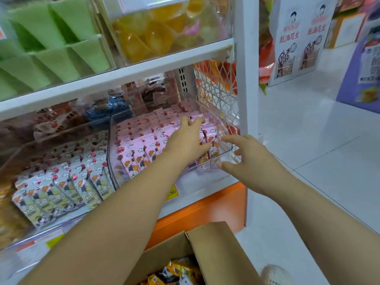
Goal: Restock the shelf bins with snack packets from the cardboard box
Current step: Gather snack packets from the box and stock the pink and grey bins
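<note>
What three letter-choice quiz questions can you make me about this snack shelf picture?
1. Where is the person's left hand? A. in the clear plastic bin of pink snack packets; B. in a bucket; C. on the floor.
2. What colour are the flat packets at the left of the white upper shelf? A. black; B. green; C. blue.
3. How is the brown cardboard box? A. taped shut; B. upside down; C. open, with wrapped snacks inside.
Answers: 1 A, its spread fingers lie on the pink packets; 2 B, they are pale green all over; 3 C, a flap stands up and snacks show.
</note>
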Available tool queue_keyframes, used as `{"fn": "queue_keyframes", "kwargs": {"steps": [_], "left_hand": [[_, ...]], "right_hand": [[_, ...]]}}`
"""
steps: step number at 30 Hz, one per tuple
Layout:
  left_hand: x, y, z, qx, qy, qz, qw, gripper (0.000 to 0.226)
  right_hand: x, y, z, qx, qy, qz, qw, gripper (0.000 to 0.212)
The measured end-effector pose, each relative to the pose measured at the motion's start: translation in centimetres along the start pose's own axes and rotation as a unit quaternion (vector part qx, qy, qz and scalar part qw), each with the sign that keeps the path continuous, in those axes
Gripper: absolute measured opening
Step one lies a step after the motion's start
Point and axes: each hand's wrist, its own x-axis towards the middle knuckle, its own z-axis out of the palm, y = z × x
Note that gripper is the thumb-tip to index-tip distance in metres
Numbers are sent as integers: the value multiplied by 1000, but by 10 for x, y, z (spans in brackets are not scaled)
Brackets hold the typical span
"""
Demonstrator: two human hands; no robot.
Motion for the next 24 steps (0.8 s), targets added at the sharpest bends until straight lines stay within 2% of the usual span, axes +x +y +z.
{"fn": "queue_keyframes", "kwargs": {"steps": [5,7,10,13,18,21,24], "left_hand": [[-11,-2,-10,4,21,10,1000,65],[-20,-4,-16,2,43,17,999,59],[-47,-8,-25,-35,82,27,996,43],[-89,-16,-26,-112,126,32,985,29],[-178,-55,-8,-216,198,13,956,20],[-236,-89,17,-218,180,-60,957,19],[-284,-122,53,-205,127,-140,960,20]], "right_hand": [[-2,-4,2,-27,65,-11,997,53],[-6,-9,4,-27,94,-30,995,45],[-15,-21,15,-19,90,-78,993,34],[-31,-36,38,0,49,-115,992,29],[-60,-54,89,-14,-31,-153,988,22],[-77,-57,124,-53,-107,-173,978,22],[-89,-44,164,-134,-215,-151,956,25]]}}
